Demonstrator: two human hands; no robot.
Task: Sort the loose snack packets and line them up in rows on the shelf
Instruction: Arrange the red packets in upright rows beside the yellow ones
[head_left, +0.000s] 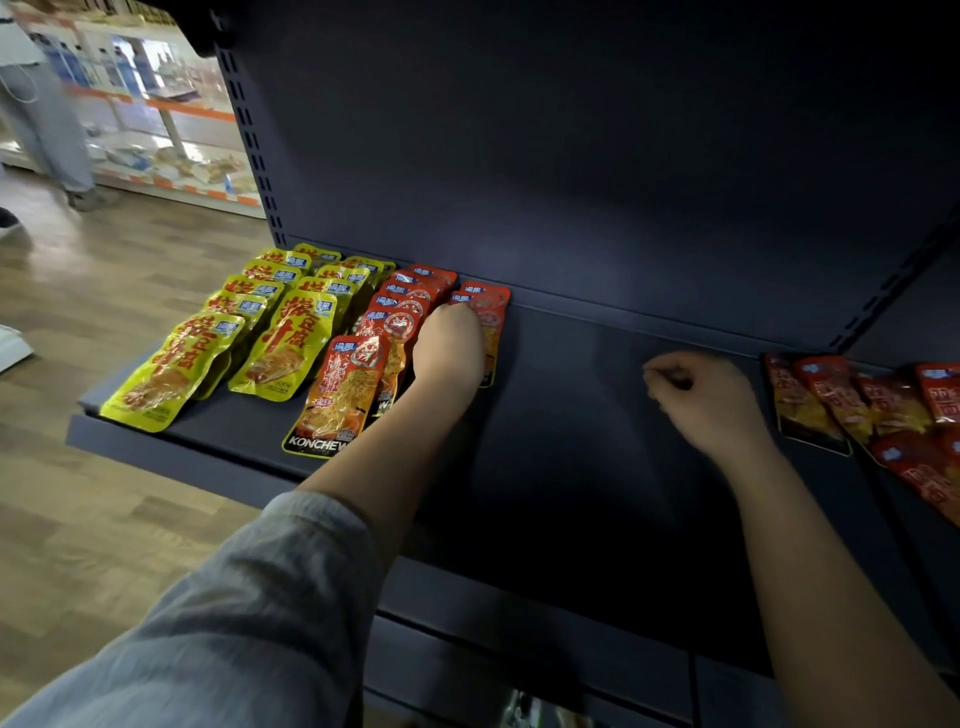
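Two hands work over a dark shelf in the single head view. At about ten o'clock from the frame's centre lie two rows of yellow packets, overlapping like tiles from the shelf's back wall toward its front lip. Just right of them, at roughly eleven o'clock, runs a row of orange-red packets, the frontmost one printed KONCHEW along its lower edge. A second, shorter row of orange-red packets starts at the back wall just beside it.

The left hand reaches in between these two red rows, palm down, its fingers curled over the top edge of the short row's packets and touching them; whether it pinches one or only presses on it cannot be told, since the back of the hand hides the fingertips. A grey sleeve covers the left forearm, running down to seven o'clock.

The right hand, at three o'clock from the left, hovers over bare shelf with its fingers curled in loosely toward the palm and nothing visible in them.

Far out at three o'clock near the frame's right edge lies a loose heap of red packets, unaligned and overlapping.

At ten o'clock beyond the shelf stretches a wooden floor, with another shelving unit and a person's legs, blurred.
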